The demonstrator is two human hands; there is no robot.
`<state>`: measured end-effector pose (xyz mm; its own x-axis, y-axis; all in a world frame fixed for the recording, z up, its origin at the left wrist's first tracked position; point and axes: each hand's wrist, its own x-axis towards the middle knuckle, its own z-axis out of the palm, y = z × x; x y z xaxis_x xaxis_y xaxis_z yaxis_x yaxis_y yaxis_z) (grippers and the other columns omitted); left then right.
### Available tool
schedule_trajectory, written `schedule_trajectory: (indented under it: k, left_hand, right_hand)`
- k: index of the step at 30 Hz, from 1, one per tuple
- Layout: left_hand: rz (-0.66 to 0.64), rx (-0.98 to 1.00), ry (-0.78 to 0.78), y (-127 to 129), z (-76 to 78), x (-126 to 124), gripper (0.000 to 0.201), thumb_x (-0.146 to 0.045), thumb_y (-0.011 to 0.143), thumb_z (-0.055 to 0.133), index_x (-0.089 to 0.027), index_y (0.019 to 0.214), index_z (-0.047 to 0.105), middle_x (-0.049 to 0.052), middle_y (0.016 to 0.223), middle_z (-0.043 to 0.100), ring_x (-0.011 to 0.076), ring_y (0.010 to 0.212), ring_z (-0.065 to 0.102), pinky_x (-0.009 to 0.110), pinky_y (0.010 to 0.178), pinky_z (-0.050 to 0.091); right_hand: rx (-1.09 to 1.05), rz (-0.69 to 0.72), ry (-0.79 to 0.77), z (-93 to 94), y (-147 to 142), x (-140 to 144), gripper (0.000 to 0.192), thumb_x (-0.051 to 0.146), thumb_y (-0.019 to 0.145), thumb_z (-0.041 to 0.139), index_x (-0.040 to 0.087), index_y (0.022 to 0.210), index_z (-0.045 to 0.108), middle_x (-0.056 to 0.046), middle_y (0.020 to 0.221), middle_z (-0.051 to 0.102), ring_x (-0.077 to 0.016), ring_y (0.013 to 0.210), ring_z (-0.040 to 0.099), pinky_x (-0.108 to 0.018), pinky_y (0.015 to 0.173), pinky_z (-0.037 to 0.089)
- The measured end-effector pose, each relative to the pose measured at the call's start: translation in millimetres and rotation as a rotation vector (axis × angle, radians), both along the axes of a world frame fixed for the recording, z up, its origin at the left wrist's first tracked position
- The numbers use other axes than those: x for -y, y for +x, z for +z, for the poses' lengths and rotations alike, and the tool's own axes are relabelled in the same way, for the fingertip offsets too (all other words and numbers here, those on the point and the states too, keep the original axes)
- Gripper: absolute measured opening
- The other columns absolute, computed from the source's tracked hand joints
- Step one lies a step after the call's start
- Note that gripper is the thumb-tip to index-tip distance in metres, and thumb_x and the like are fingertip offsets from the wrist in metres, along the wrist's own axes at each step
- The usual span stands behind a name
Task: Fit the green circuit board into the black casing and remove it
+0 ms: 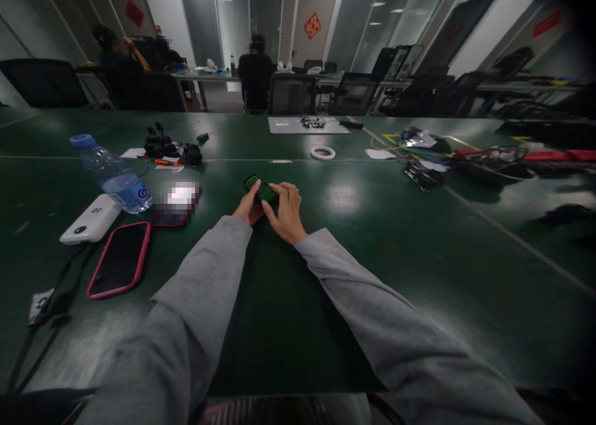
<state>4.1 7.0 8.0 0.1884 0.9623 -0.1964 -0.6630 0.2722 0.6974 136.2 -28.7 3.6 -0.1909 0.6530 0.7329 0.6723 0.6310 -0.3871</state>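
Both of my hands meet at the middle of a dark green table. Together they hold a small green circuit board just above the tabletop. My left hand grips the board's near left side, thumb up along its edge. From the right, my right hand covers the board's other end with its fingers curled over it. Grey sleeves cover both forearms. The board's underside is hidden.
At the left lie a phone in a pink case, a white power bank, a tipped water bottle and small tools. A tape roll and cables lie further back. People sit at far desks.
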Motion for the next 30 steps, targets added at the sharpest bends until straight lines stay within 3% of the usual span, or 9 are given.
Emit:
schedule_trajectory:
  k: [3,7,11,15,23,30]
  left_hand:
    - [0.028,0.001,-0.028,-2.4,1.4,-1.3,0.035,-0.043,0.085,0.063,-0.017,0.108,0.064,0.010,0.105,0.071,0.0233,0.102,0.067,0.039,0.093,0.054]
    - [0.092,0.036,-0.049,-3.9,4.1,-2.5,0.028,-0.040,0.083,0.067,-0.016,0.096,0.064,0.007,0.091,0.071,0.0206,0.093,0.069,0.037,0.091,0.054]
    - [0.095,0.012,-0.037,-4.0,5.2,-2.6,0.026,-0.039,0.082,0.067,-0.014,0.087,0.065,0.007,0.084,0.071,0.0203,0.091,0.069,0.035,0.092,0.053]
    - [0.036,-0.054,-0.026,-3.6,2.2,-3.7,0.030,-0.042,0.082,0.066,-0.012,0.086,0.068,0.009,0.083,0.071,0.0209,0.090,0.068,0.034,0.090,0.052]
    - [0.039,-0.083,0.021,1.7,7.0,1.6,0.033,-0.035,0.079,0.068,-0.016,0.105,0.065,0.007,0.088,0.072,0.0200,0.090,0.069,0.035,0.086,0.052]
    - [-0.004,-0.169,0.128,0.2,1.5,2.3,0.038,-0.033,0.071,0.077,-0.019,0.104,0.064,0.006,0.097,0.072,0.0206,0.094,0.068,0.036,0.086,0.051]
  right_hand:
    - [-0.237,0.003,-0.068,-6.1,4.3,-10.3,0.044,0.049,0.096,0.043,0.017,0.126,0.044,-0.012,0.121,0.045,-0.0211,0.115,0.045,-0.040,0.099,0.041]
    - [-0.523,0.104,-0.403,-17.2,7.6,-27.8,0.052,0.064,0.091,0.044,0.017,0.113,0.047,-0.008,0.105,0.053,-0.0153,0.091,0.054,-0.032,0.084,0.048]
    - [-0.611,0.277,-0.650,-23.8,6.3,-35.4,0.058,0.070,0.083,0.051,0.019,0.110,0.046,-0.006,0.100,0.059,-0.0152,0.089,0.059,-0.031,0.081,0.049]
    - [-0.594,0.369,-0.649,-26.2,4.3,-35.3,0.058,0.064,0.079,0.061,0.021,0.112,0.043,-0.005,0.104,0.061,-0.0159,0.096,0.060,-0.033,0.090,0.049]
    - [-0.640,0.385,-0.701,-23.1,4.0,-31.8,0.060,0.055,0.075,0.069,0.021,0.112,0.037,-0.004,0.100,0.062,-0.0158,0.092,0.062,-0.035,0.090,0.050]
    - [-0.706,0.405,-0.770,-22.3,5.8,-32.3,0.062,0.049,0.072,0.072,0.020,0.115,0.040,-0.007,0.108,0.061,-0.0183,0.102,0.061,-0.038,0.096,0.050]
